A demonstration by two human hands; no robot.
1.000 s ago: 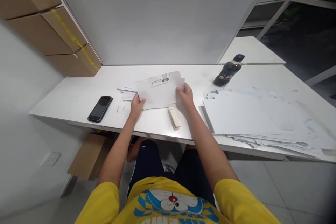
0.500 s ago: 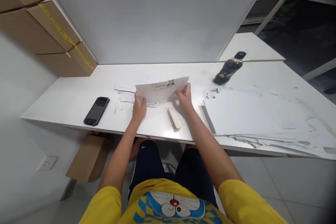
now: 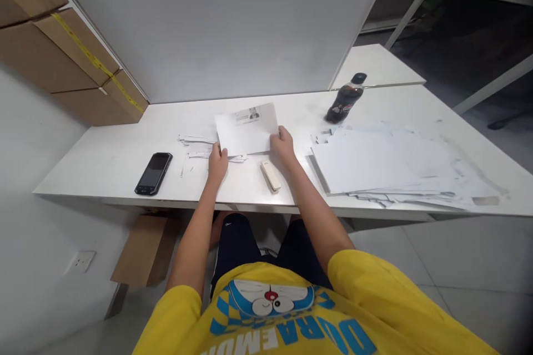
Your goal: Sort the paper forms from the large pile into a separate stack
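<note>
Between my two hands is a white sheet of paper with a small dark picture and print near its far edge. My left hand pinches the sheet's near left corner, thumb on top. On the right side, my right hand grips the lower right corner. A cream stapler lies on the table just below the sheet, close to my right wrist. Partly hidden behind the sheet and my left hand, a loose stack of papers rests on the table.
A black phone lies on the white table at the left. To the right is a large pile of white paper, with a cola bottle standing behind it. Cardboard boxes are stacked at the back left.
The sheet has tipped back and flattened, so more of its printed face shows. Both hands still hold it. The whole view has shifted and turned slightly.
</note>
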